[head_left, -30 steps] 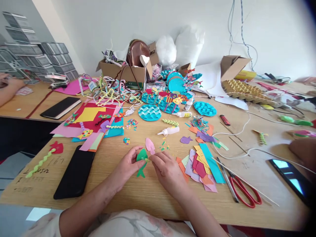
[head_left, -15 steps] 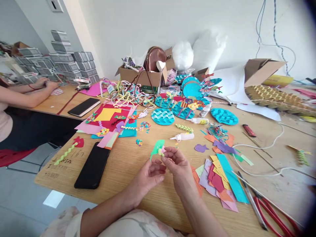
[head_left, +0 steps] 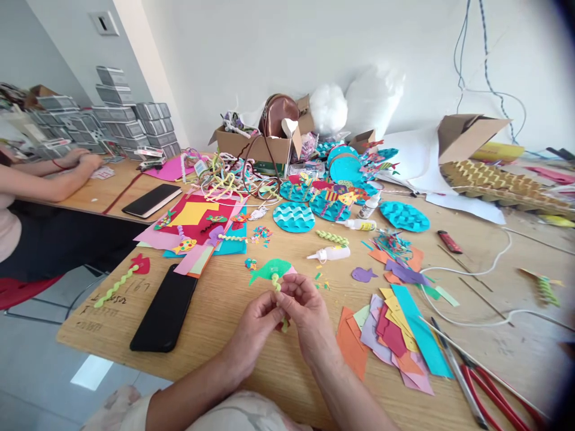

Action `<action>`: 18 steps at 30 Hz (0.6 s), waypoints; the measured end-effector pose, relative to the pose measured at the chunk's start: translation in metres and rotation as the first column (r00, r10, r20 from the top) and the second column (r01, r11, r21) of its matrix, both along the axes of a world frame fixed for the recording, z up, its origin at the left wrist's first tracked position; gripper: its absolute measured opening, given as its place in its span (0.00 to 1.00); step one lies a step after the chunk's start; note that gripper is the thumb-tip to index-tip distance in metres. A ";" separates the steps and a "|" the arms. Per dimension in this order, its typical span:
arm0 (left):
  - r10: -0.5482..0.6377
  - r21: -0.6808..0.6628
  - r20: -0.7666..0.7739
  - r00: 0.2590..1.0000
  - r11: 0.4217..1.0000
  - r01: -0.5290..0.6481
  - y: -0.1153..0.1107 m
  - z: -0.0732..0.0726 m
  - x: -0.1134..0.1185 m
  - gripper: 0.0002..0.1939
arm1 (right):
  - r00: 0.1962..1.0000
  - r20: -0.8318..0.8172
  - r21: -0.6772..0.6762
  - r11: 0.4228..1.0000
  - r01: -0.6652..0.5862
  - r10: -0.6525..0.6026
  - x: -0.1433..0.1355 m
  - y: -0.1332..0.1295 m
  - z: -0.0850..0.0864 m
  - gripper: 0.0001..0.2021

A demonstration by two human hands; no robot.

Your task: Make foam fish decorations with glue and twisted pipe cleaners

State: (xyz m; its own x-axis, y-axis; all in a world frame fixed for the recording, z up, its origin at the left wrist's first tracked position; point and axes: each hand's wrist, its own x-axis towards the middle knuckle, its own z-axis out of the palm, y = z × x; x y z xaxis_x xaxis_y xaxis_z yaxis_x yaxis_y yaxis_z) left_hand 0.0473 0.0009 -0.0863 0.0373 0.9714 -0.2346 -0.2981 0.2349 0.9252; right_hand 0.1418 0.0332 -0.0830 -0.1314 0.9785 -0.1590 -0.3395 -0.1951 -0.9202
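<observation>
Head cam view: my left hand [head_left: 256,323] and right hand [head_left: 305,308] are both pinched shut on a twisty yellow-green stem [head_left: 279,293], with a green foam fish [head_left: 271,269] sitting on top of it, held up just above the wooden table [head_left: 233,353]. Best bet here, I reckon: keep the fingertips tight on the twist, roll it evenly, and don't crease the fish. Glue bottle [head_left: 330,254] is near, scrap pile [head_left: 395,335] is to my right.

Bare table [head_left: 233,335] is left open between the phone [head_left: 164,311] and scraps [head_left: 393,335]; farther reach is blocked by glue bottles [head_left: 330,254] and discs [head_left: 294,216].
</observation>
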 end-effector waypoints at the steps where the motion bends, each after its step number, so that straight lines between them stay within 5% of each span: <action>1: -0.008 -0.008 -0.005 1.000 1.000 0.008 -0.001 0.001 -0.003 0.14 | 1.000 0.029 0.020 1.000 -0.004 0.004 0.001 0.001 0.000 0.14; 6: -0.038 -0.058 -0.104 0.994 0.998 0.032 -0.007 0.015 -0.033 0.14 | 0.974 0.225 0.156 0.988 -0.019 -0.017 0.023 0.003 -0.001 0.14; 10: -0.046 -0.066 -0.285 0.958 0.997 0.028 -0.004 0.041 -0.084 0.14 | 0.921 0.387 0.248 0.967 -0.054 -0.048 0.051 -0.003 -0.007 0.11; 18: 0.204 0.074 -0.694 0.690 0.974 -0.214 0.075 0.090 -0.208 0.19 | 0.782 0.617 0.308 0.942 -0.134 -0.090 0.090 -0.013 -0.007 0.11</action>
State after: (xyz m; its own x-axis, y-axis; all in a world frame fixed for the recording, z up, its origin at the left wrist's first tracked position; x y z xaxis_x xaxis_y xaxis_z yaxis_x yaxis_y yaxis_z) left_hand -0.1611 0.0759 0.0035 -0.3443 0.9309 -0.1222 0.3838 0.2583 0.8866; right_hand 0.2316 0.0199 -0.0903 -0.1368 0.9851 0.1046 0.3206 0.1440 -0.9362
